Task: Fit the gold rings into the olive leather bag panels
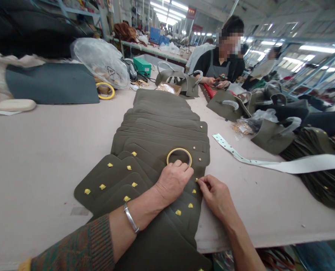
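Overlapping dark olive leather-like panels point(156, 131) run up the middle of the table in a fanned stack. My left hand point(175, 181) is closed around the near side of a yellow tape roll point(179, 150), resting over the panels. Thumb and fingertips of my right hand point(216, 194) are pinched at a small gold stud point(196, 180) near the right edge of a panel. Other gold studs point(194, 148) show bare farther up that edge. Small yellow tape pieces point(178, 212) sit on the nearer panels, on both the left and right sides.
A white perforated strip point(241, 159) lies on the table point(43, 150) at right, beside a dark stack of pieces point(320, 165). Another yellow tape roll point(105, 91) is at the back left near a plastic bag point(99, 60). A person point(224, 56) works across the table among bag parts.
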A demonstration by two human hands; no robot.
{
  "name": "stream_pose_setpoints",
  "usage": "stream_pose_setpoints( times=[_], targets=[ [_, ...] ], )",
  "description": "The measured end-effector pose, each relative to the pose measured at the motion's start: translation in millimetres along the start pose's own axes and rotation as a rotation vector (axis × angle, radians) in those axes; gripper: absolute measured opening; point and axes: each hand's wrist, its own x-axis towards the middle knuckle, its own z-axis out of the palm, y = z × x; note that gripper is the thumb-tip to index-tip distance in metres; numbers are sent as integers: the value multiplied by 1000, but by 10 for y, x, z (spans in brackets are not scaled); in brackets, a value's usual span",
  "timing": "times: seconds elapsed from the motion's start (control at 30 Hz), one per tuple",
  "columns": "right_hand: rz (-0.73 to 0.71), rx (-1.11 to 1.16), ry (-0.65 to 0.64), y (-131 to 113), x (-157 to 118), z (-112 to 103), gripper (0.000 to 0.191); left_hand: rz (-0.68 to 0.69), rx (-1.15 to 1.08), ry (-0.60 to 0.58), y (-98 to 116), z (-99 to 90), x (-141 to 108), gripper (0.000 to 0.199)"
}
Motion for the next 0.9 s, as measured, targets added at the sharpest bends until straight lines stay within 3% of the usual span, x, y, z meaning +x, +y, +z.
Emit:
stream_pose_setpoints(
  times=[0.23, 0.33, 0.43, 0.5, 0.67, 0.9],
  targets=[
    [-67, -106, 62, 50, -2, 130, 19, 1, -9, 4, 3, 9, 3, 13],
    [4, -37, 68, 62, 20, 97, 15, -1, -1, 6, 3, 5, 8, 13],
    [127, 133, 74, 58, 12, 22, 24, -4, 5, 2, 4, 2, 7, 12],
    [128, 177, 62, 45, -23, -12, 19, -3, 3, 3, 5, 2, 4, 12],
    [-27, -65, 82, -18, -96, 51, 20, -9, -17, 17, 10, 2, 0, 11],
    [-48, -173, 105, -47, -3, 110, 22, -5, -27, -6, 4, -8, 4, 12]
  ],
)
